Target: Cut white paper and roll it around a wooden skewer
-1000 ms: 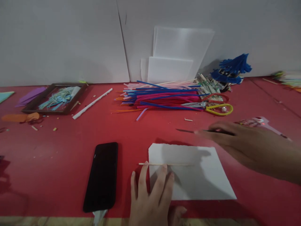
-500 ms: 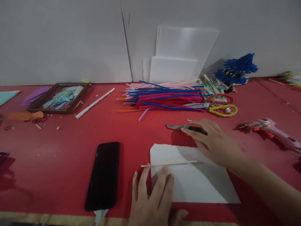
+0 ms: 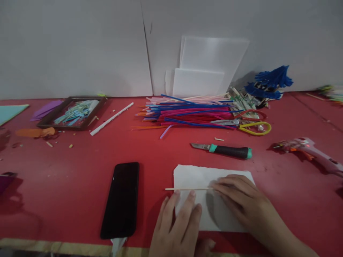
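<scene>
A white sheet of paper (image 3: 203, 175) lies on the red tabletop, its far edge torn uneven. Across it runs a thin wooden stick (image 3: 193, 189), whose left end juts past the paper. My left hand (image 3: 175, 225) is spread with its fingertips at the near side of the stick, partly over the paper. The fingers of my right hand (image 3: 246, 200) are together at the stick's right end, which they hide. Beyond the paper lies a utility knife (image 3: 232, 151) with a black and green handle, blade to the left, untouched.
A black phone (image 3: 120, 200) lies left of my hands. Scissors (image 3: 254, 128) rest by a pile of colourful pipe cleaners (image 3: 193, 110). At the right is a glue gun (image 3: 311, 150); at the back left, a brown frame (image 3: 72, 127) holding paper strips. White sheets (image 3: 198, 84) lean on the wall.
My right hand has let go of the utility knife, leaving it on the table, and come down to the stick's right end. My left hand stays by the stick. The view has shifted slightly.
</scene>
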Motion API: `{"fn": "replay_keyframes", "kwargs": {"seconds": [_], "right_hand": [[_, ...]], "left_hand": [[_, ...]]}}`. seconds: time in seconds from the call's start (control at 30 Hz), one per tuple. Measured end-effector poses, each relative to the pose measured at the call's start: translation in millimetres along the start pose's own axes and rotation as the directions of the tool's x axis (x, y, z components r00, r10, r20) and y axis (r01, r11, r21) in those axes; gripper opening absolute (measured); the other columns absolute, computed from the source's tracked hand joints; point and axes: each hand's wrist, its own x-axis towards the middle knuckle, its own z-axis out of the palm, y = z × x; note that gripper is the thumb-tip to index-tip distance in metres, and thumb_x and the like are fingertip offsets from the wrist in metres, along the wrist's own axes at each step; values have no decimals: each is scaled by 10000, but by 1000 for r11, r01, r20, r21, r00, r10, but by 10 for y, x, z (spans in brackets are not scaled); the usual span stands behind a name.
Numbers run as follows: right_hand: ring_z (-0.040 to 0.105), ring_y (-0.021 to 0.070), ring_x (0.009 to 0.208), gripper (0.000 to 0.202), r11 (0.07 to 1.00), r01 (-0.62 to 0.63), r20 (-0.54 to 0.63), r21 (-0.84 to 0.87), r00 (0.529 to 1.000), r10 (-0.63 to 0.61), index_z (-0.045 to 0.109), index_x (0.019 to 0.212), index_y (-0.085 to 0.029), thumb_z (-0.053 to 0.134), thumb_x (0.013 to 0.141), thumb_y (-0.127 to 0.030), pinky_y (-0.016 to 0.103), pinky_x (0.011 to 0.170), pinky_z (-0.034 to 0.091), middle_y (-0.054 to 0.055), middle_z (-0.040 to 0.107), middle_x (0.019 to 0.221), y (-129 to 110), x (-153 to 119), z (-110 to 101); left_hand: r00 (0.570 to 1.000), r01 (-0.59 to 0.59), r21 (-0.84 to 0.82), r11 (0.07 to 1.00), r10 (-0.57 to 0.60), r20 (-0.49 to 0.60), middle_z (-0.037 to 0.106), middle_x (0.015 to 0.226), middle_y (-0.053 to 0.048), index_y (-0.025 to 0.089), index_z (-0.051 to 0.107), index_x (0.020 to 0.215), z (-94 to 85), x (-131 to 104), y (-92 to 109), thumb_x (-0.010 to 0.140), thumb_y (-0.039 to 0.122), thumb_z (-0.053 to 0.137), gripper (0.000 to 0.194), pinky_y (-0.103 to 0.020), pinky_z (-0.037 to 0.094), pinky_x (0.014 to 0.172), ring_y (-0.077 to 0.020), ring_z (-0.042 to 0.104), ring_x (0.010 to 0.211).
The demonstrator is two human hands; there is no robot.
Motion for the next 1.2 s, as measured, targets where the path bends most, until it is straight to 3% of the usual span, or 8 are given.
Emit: {"fn": "replay_keyframes", "kwargs": {"seconds": [0.1, 0.23, 0.4, 0.57, 0.77, 0.9, 1.03, 1.2], "right_hand": [[667, 202, 864, 221, 1000, -23, -27, 20, 999, 24, 708, 1023, -265, 493, 982, -238, 336, 724, 583, 59, 709, 936, 31, -31, 24], [671, 193, 831, 200, 998, -26, -8, 60, 1000, 27, 702, 928, -261, 508, 976, -258, 321, 701, 579, 57, 698, 894, 126, 17, 34], [673, 198, 840, 189, 999, -3, 19, 54, 1000, 2, 689, 920, -249, 508, 972, -262, 336, 728, 576, 60, 699, 896, 271, 155, 61], [670, 201, 856, 169, 997, 51, 28, 61, 998, -53, 678, 950, -239, 510, 957, -214, 341, 741, 573, 64, 702, 913, 297, 204, 71], [646, 216, 915, 162, 996, 60, 32, 67, 998, -62, 641, 990, -245, 514, 935, -161, 376, 781, 565, 68, 683, 952, 199, 116, 21], [631, 219, 934, 218, 996, 74, 41, 57, 996, -76, 638, 1006, -245, 503, 912, -103, 379, 781, 560, 70, 668, 970, 172, 118, -9], [625, 201, 935, 337, 991, 103, 57, 90, 993, -108, 636, 1077, -239, 449, 892, -28, 354, 776, 565, 65, 675, 985, 173, 147, -15], [616, 189, 956, 375, 985, 117, 93, 124, 987, -129, 624, 1128, -233, 435, 895, -7, 331, 797, 562, 60, 681, 1008, 142, 148, -16]], "left_hand": [[998, -44, -62, 997, 41, -52, 668, 1290, -32, 182, 681, 1094, -22, -12, -15, 987, 303, 457, 276, -378, 394, 1085, -261, 532, 1253], [996, -90, -124, 988, 90, -4, 724, 1155, -10, 197, 689, 990, -98, 30, -50, 938, 188, 533, 165, -318, 494, 978, -213, 633, 1084], [998, -56, -90, 994, 54, -23, 745, 1087, -28, 193, 692, 950, -158, 153, -59, 957, 191, 469, 223, -293, 529, 903, -201, 669, 1005], [999, -36, -25, 999, 36, -6, 752, 1089, 7, 190, 677, 1045, -141, 195, -42, 980, 240, 411, 279, -323, 515, 883, -199, 680, 1004], [997, 71, -74, 995, -73, -33, 750, 1090, 27, 232, 670, 1060, -73, 127, -31, 925, 224, 494, 222, -341, 437, 1008, -195, 651, 1081], [999, 42, -63, 997, -41, 12, 746, 1098, 36, 239, 668, 1067, -46, 105, -51, 920, 152, 479, 254, -324, 411, 1019, -185, 638, 1086], [994, 90, -83, 992, -94, -50, 742, 1085, 42, 240, 668, 1056, -7, 75, -58, 909, 52, 373, 379, -323, 374, 1038, -172, 610, 1102], [995, 37, -54, 998, -31, 95, 701, 1200, 70, 261, 641, 1153, -82, 53, -128, 832, 18, 413, 462, -324, 371, 1050, -172, 570, 1179]]}}
